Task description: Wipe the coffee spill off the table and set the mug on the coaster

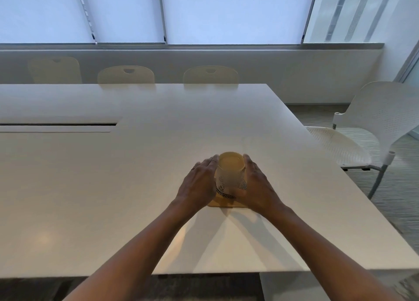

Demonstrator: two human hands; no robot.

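Both hands were cupped around the mug, one on each flank. The left hand lay with its fingers extended and close together, curved along the mug's left side, fingertips reaching up near the rim. The right hand mirrored it on the right side, fingers likewise long and loosely together, and its thumb crossed the lower front of the mug, over the dark patterned band there. Neither hand was closed into a fist; each was an open, curved palm pressed or resting against the mug's wall, though how firmly they pressed could not be told.

The mug stood upright, its long axis vertical and its open mouth facing up toward the camera, showing a pale yellowish inside. No handle could be made out; the hands covered both sides. Its base sat over the coaster, a flat tan piece whose near edge showed between the two wrists. Whether the base fully touched the coaster was hidden by the hands.

The coaster lay on the pale table, toward the near right part of it. A white perforated chair stood beside the table's right edge.
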